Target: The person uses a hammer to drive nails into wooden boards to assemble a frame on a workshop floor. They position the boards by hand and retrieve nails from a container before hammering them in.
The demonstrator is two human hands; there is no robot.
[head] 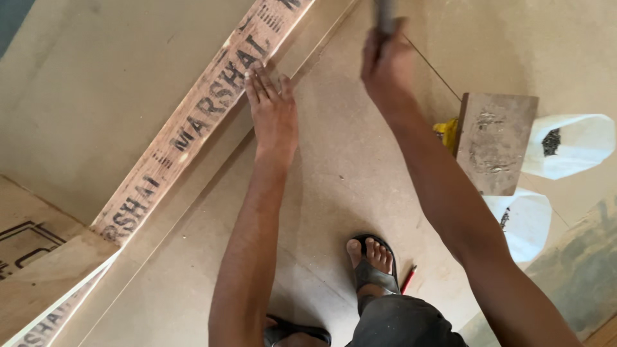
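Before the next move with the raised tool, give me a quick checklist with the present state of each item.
1. Left hand flat on the printed strip: ok, palm down, fingers spread on its edge.
2. Right hand gripping the tool: ok, fist closed round a dark handle; the tool's head is out of frame.
3. Left fingers away from the strike spot: cannot tell, the spot is not shown.
4. Strip lying flat on the board: ok, as far as visible.
5. Feet away from the strip: ok, the sandalled foot stands well back.
6. Wooden block and white bags out of the way: ok, off to the right.

Bare arms, black sandals [375, 273], dark shorts [402, 324]
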